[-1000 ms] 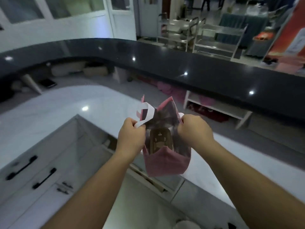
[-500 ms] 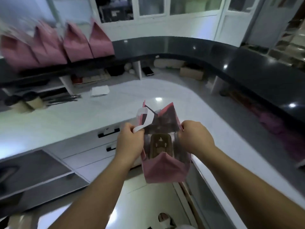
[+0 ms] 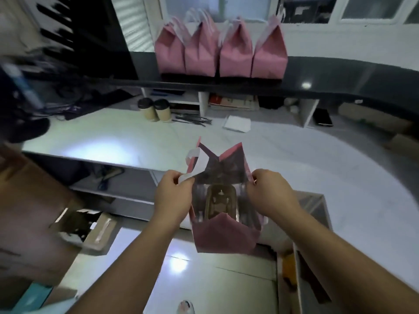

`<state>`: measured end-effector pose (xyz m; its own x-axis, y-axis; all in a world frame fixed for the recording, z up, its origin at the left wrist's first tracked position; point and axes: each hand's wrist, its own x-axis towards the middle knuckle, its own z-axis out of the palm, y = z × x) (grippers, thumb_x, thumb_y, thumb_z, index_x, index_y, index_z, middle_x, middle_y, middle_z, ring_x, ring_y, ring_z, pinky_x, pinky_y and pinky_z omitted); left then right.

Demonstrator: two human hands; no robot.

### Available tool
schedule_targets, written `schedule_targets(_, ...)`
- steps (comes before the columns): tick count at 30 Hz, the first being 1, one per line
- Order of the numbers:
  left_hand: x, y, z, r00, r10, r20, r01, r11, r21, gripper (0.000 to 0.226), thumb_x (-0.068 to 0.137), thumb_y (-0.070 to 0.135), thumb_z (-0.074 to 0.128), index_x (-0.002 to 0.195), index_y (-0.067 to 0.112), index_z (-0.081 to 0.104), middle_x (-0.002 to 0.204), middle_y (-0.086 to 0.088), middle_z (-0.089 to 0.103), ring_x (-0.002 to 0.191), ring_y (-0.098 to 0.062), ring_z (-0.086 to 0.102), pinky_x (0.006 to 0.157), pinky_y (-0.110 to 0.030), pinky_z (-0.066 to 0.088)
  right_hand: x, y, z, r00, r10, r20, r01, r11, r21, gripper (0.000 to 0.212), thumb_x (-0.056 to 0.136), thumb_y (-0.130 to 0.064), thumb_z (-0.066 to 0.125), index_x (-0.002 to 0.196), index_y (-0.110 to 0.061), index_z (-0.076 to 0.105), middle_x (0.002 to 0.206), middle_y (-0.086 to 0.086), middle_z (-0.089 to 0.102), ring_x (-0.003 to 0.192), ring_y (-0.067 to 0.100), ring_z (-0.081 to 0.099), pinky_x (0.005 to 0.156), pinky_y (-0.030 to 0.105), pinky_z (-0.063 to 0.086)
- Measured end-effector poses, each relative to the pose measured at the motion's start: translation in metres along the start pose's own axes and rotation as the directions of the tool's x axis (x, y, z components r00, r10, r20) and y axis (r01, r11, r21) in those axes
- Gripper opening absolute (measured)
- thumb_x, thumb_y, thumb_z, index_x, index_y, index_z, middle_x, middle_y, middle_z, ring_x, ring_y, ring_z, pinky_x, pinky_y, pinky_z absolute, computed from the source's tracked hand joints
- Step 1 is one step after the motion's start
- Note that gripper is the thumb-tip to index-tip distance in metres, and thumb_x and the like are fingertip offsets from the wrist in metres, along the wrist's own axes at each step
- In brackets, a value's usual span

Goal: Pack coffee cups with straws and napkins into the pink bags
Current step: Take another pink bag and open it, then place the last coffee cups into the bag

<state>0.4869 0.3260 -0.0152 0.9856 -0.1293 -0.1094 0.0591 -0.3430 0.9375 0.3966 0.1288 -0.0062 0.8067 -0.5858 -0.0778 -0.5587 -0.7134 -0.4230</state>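
Note:
I hold a pink paper bag (image 3: 224, 236) in the air in front of me, its mouth spread wide. My left hand (image 3: 173, 198) grips its left rim and a white handle strip. My right hand (image 3: 269, 196) grips the right rim. A brown cardboard insert shows at the bottom of the bag. On the white counter (image 3: 113, 137) behind stand two tan coffee cups (image 3: 155, 109) with black lids, a bundle of dark straws (image 3: 192, 120) and a stack of white napkins (image 3: 238, 123). Several pink bags (image 3: 221, 51) stand in a row on the dark upper ledge (image 3: 340, 87).
An open cardboard box (image 3: 74, 223) sits low on the left beside open shelves under the counter. A black device (image 3: 323, 117) lies in a cubby at the back right. The pale tiled floor (image 3: 204, 286) lies below my arms.
My view has swung left along the counter, bringing the row of pink bags, cups, straws and napkins to the centre. Both hands keep the same hold on the open bag.

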Motion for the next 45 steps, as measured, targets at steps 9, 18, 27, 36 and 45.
schedule_targets(9,0.138,-0.023,-0.087,0.998,-0.058,-0.028,0.056,0.997,-0.058,0.015,0.096,0.036,0.066,0.09,0.023,0.064,0.085,-0.004,0.07,0.077,-0.023,0.064,0.058,-0.035,0.049,0.092,-0.132,0.052,0.999,-0.039,0.015,0.04,0.999,-0.021,0.02,0.088,-0.031,0.054,0.077,-0.019,0.064,0.073,0.0,0.065,0.064,0.023,0.063,0.059,0.036,0.056)
schedule_targets(18,0.263,-0.023,-0.15,0.998,-0.058,0.016,0.058,0.998,0.006,0.02,0.09,0.036,0.067,0.081,0.019,0.064,0.067,0.004,0.068,0.065,-0.019,0.062,0.06,-0.032,0.046,0.151,-0.21,0.091,0.999,0.036,0.018,-0.038,0.996,0.085,0.024,0.088,-0.028,0.056,0.065,-0.019,0.059,0.062,-0.002,0.062,0.058,0.018,0.06,0.048,0.029,0.039)
schedule_targets(27,0.357,-0.003,-0.121,0.995,-0.011,0.102,0.005,0.998,0.056,0.024,0.091,0.034,0.069,0.081,0.014,0.062,0.076,-0.008,0.069,0.07,-0.023,0.061,0.061,-0.035,0.045,0.229,-0.218,0.091,0.996,0.088,-0.011,-0.087,0.989,0.118,0.029,0.089,-0.024,0.055,0.062,-0.015,0.056,0.058,0.002,0.06,0.055,0.021,0.058,0.047,0.03,0.038)
schedule_targets(36,0.435,0.032,-0.073,0.991,0.038,0.125,-0.057,0.987,0.153,0.016,0.095,0.028,0.068,0.082,0.019,0.064,0.071,0.002,0.068,0.065,-0.016,0.06,0.057,-0.03,0.044,0.316,-0.219,0.083,0.997,0.045,0.066,-0.053,0.992,0.119,0.022,0.09,-0.029,0.054,0.08,-0.016,0.069,0.069,0.002,0.069,0.061,0.02,0.065,0.061,0.042,0.061)
schedule_targets(45,0.471,0.026,-0.061,0.977,0.031,0.209,-0.064,0.986,0.153,0.012,0.084,0.042,0.067,0.095,0.037,0.065,0.092,0.022,0.073,0.079,-0.006,0.071,0.058,-0.019,0.052,0.365,-0.219,0.09,0.994,0.051,0.101,-0.06,0.995,0.083,0.026,0.094,-0.032,0.052,0.079,-0.018,0.068,0.072,-0.001,0.072,0.059,0.017,0.066,0.061,0.042,0.061)
